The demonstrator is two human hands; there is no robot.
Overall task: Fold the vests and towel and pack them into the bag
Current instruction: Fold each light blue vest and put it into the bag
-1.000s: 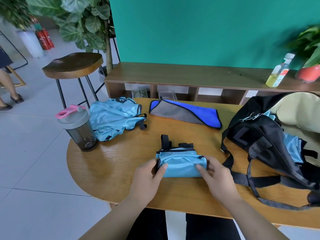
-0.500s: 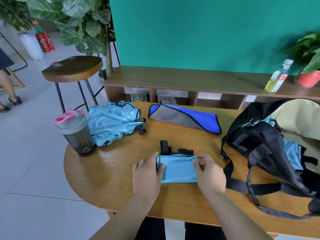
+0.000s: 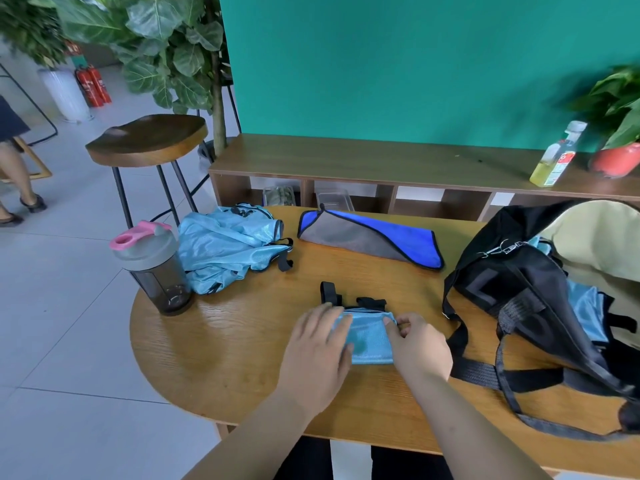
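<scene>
Bare forearms (image 3: 460, 420), dark trousers (image 3: 304, 460) on both legs

Round wooden table (image 3: 221, 358) fills the lower middle. On it at 9 o'clock: dark translucent shaker bottle with grey lid and pink cap (image 3: 156, 271), upright. Dark wooden stool on black metal legs (image 3: 147, 140) at 10 o'clock, on grey tile floor. Low brown wooden shelf unit (image 3: 381, 161) behind the table at 12 o'clock, against the teal wall (image 3: 398, 64). Clear plastic bottle of yellow liquid (image 3: 554, 157) on the shelf top at 2 o'clock, beside a red-potted green plant (image 3: 614, 162). Big leafy plant (image 3: 166, 46) and red fire extinguishers (image 3: 92, 86) at 11 o'clock.
</scene>
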